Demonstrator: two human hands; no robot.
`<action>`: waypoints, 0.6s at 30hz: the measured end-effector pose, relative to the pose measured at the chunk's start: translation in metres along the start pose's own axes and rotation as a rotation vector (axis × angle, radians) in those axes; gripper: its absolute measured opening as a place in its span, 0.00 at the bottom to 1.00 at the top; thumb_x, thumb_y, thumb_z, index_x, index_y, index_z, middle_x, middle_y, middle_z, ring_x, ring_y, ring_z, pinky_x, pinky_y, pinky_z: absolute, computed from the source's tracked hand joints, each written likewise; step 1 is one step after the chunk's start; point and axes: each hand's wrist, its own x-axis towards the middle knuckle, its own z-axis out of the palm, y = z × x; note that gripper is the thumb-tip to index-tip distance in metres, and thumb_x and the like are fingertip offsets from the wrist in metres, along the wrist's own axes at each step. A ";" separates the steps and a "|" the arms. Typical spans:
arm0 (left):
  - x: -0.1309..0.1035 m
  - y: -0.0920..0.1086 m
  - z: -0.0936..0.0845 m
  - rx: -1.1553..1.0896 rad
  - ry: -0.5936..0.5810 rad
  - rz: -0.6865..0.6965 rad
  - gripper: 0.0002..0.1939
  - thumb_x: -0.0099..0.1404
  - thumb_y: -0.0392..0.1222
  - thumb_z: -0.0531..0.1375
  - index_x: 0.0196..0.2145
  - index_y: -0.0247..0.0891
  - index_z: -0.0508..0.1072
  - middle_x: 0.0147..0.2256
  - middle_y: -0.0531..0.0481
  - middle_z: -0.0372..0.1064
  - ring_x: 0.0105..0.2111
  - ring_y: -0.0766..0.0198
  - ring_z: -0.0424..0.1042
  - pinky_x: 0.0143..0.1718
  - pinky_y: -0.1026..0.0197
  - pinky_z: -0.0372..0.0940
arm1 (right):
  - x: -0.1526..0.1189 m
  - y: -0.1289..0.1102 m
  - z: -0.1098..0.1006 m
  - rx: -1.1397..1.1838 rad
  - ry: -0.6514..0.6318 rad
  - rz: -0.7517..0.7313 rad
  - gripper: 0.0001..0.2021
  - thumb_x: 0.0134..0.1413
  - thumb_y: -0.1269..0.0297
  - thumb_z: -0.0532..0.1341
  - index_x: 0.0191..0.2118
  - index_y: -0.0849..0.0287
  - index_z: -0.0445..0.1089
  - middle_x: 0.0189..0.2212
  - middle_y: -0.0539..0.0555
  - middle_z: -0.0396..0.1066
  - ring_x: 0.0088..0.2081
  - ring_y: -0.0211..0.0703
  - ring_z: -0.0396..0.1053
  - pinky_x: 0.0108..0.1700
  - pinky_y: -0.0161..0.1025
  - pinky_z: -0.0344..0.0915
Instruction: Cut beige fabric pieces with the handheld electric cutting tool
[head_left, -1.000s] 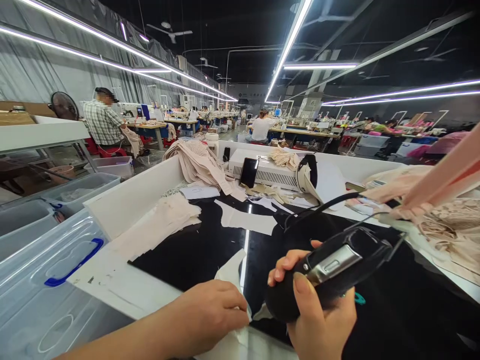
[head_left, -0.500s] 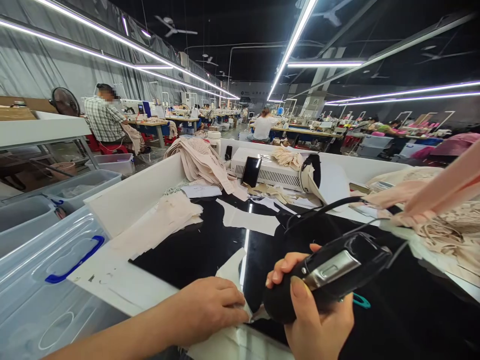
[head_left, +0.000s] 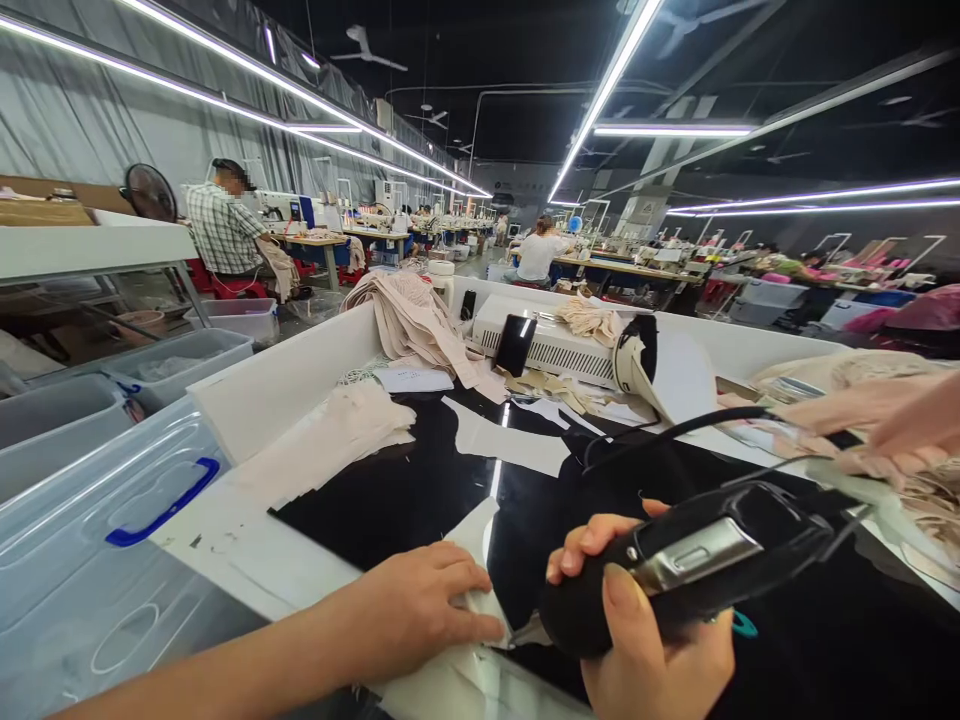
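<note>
**Black tool (head_left: 694, 560) grasped in your right fingers (head_left: 628, 610), off-white cloth (head_left: 476, 530) under your left fingers (head_left: 454, 578)**

Your right fingers are wrapped round the tool, the thumb lying along its near side just below the silver plate. Its rounded end sits close to the right of your left fingertips, apart from them. Your left fingers lie unclenched over the cloth, thumb and forefinger apart; those beneath are hidden. The cloth reaches out beyond them onto the glossy black panel (head_left: 420, 510) of the bench (head_left: 300, 560) and folds down over its near edge.

A black cable (head_left: 690, 425) arches beyond your right fingers, and a teal ring (head_left: 745, 625) lies just right of them. Farther out, beyond your left fingers, is a white cut piece (head_left: 510, 442), with a pale cloth stack (head_left: 337, 430) to its left. Past these, a phone (head_left: 515, 345) leans against a white vented box (head_left: 566, 345). Well left of your left fingers sits a clear bin (head_left: 112, 590) with a blue handle (head_left: 163, 505).
</note>
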 end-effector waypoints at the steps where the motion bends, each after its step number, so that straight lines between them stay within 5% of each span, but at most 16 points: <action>1: 0.000 0.000 0.001 -0.001 0.000 -0.003 0.14 0.74 0.32 0.56 0.52 0.42 0.76 0.48 0.43 0.72 0.47 0.58 0.72 0.55 0.57 0.67 | 0.001 -0.001 0.001 0.002 0.006 0.002 0.20 0.57 0.67 0.69 0.54 0.49 0.67 0.31 0.48 0.72 0.27 0.41 0.72 0.27 0.44 0.75; 8: -0.001 0.003 0.000 0.011 -0.009 -0.035 0.16 0.73 0.32 0.58 0.53 0.45 0.77 0.51 0.43 0.71 0.50 0.58 0.70 0.58 0.58 0.66 | 0.013 -0.008 0.020 0.044 0.143 0.014 0.22 0.50 0.67 0.72 0.50 0.50 0.68 0.28 0.46 0.73 0.26 0.40 0.70 0.25 0.40 0.74; 18: -0.002 0.003 0.007 0.016 0.006 -0.069 0.16 0.74 0.33 0.58 0.53 0.48 0.77 0.52 0.43 0.68 0.50 0.57 0.69 0.56 0.58 0.67 | 0.013 -0.001 0.022 0.036 0.142 0.046 0.23 0.49 0.68 0.73 0.51 0.50 0.68 0.28 0.46 0.74 0.27 0.40 0.71 0.26 0.40 0.75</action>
